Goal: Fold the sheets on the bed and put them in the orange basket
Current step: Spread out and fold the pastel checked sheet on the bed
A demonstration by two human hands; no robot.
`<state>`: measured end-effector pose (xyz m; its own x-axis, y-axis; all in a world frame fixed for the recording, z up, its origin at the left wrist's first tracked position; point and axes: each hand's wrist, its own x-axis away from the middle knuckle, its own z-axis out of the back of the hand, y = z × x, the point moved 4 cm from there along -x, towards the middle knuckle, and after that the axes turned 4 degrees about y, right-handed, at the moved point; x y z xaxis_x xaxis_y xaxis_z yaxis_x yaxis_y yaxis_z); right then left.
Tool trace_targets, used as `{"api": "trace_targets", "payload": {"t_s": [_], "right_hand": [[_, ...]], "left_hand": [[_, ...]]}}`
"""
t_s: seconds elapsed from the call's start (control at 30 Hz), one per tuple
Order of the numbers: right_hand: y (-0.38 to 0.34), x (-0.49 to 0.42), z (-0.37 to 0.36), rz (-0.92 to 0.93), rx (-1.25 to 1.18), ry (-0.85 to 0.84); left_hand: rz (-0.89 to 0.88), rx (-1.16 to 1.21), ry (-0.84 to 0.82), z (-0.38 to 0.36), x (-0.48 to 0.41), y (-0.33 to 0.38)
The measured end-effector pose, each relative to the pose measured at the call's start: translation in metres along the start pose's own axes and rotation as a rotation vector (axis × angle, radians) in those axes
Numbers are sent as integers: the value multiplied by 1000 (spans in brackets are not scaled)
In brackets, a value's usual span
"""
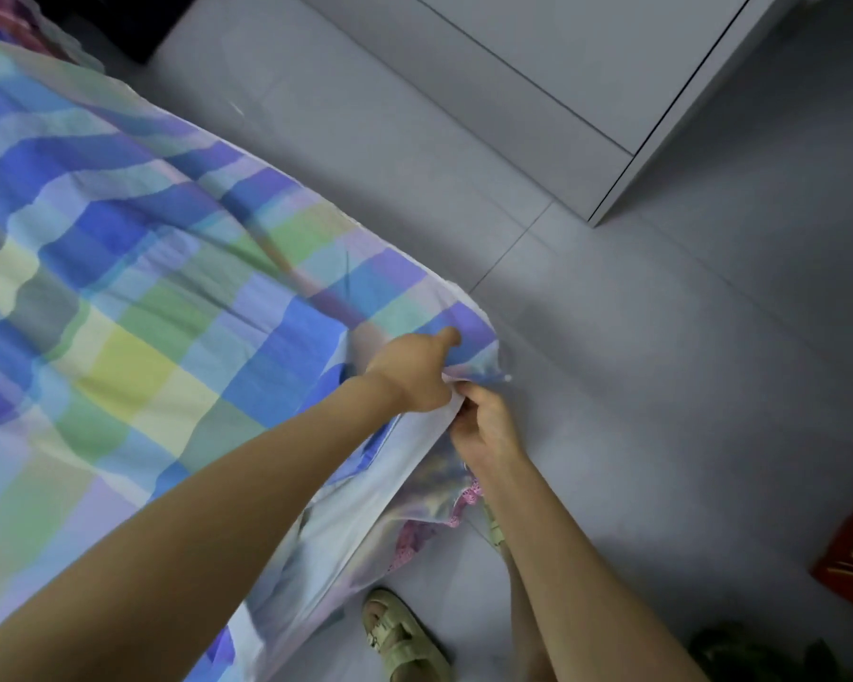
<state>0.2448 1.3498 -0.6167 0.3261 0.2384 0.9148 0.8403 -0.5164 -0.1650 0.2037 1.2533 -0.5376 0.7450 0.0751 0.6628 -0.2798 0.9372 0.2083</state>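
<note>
Checked sheet (144, 287) lies spread over the bed, one corner overhanging the tiled floor (661, 386). Left hand (414, 374) grips that corner, thumb on top. Right hand (483, 420), touching it from below, has its fingers (468, 395) clamped on the hanging edge.

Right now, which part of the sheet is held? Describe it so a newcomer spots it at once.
Start at the checked sheet filling the left of the view and follow its edge toward the grey floor. The corner there, purple and blue checks, is the only part pinched up, by the left hand and right hand.
</note>
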Motion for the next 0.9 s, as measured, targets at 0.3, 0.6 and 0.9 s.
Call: {"api": "trace_targets", "payload": {"t_s": [0.3, 0.6, 0.9], "right_hand": [[-28, -15, -8, -83, 115, 87], [-39, -24, 7, -13, 138, 120], [-28, -40, 18, -223, 332, 208]], "left_hand": [[126, 203, 323, 97, -45, 30], [257, 638, -190, 70, -101, 95], [242, 272, 253, 17, -32, -9]]}}
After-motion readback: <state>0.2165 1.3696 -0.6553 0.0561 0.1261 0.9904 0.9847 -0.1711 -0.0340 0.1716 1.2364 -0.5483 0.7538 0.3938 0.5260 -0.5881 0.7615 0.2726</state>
